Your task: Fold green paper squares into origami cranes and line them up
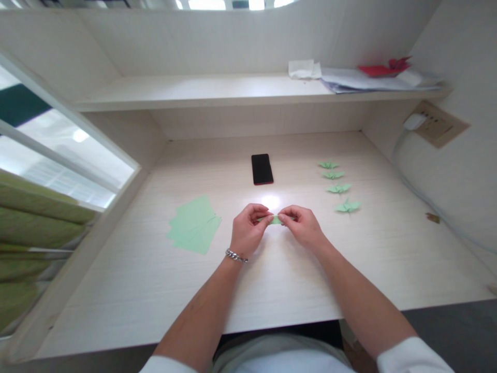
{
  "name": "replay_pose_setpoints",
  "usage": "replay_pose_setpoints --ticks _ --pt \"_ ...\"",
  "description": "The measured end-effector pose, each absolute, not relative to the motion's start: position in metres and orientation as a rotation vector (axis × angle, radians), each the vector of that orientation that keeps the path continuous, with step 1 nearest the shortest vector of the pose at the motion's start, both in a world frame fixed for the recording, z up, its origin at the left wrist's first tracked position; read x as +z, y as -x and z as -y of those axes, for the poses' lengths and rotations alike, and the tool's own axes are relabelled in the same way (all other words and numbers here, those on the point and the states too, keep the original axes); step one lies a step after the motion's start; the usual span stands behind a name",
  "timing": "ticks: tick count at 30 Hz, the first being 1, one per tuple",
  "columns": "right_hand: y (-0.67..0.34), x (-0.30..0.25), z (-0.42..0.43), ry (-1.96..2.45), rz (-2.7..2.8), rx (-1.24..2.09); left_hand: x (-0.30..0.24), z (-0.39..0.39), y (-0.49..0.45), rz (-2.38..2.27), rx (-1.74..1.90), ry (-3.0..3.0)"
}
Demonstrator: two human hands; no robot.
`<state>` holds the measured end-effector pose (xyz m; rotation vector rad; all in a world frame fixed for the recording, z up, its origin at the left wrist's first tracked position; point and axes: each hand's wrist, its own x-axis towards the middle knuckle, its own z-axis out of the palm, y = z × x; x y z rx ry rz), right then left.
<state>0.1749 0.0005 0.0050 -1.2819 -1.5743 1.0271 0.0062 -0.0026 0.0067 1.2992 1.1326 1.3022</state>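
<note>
Between my hands is a small folded piece of light green paper point(276, 220), held just above or on the desk; most of it is hidden by fingers. My left hand point(250, 226), with a silver chain bracelet on its wrist, pinches the paper's left end. The right end is pinched by my right hand point(303, 225). To the left lies a fanned stack of green paper sheets point(194, 225). Several folded green paper cranes point(348, 206) stand in a column on the right side of the desk.
A black phone point(262, 169) lies beyond my hands. The shelf point(194, 90) above holds papers point(349, 80) and a red folded item point(388, 67). A white cable point(419, 194) runs from the wall socket point(440, 124) down the right side. Green curtain point(34, 223) hangs at left.
</note>
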Motion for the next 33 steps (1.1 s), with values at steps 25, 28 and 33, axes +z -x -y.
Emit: replay_pose_setpoints --ticks 25,28,33 --pt "-0.1776 0.0028 -0.0050 1.177 1.466 1.213 0.0078 0.0010 -0.0049 -1.163 1.364 -1.308" --pt "-0.1763 0.0028 -0.0046 1.187 1.476 1.219 0.0067 0.0012 -0.0049 -1.170 1.359 -1.316" --pt "-0.1754 0.0017 -0.0040 1.229 1.484 1.154 0.0065 0.0004 -0.0056 -1.112 1.300 -1.241"
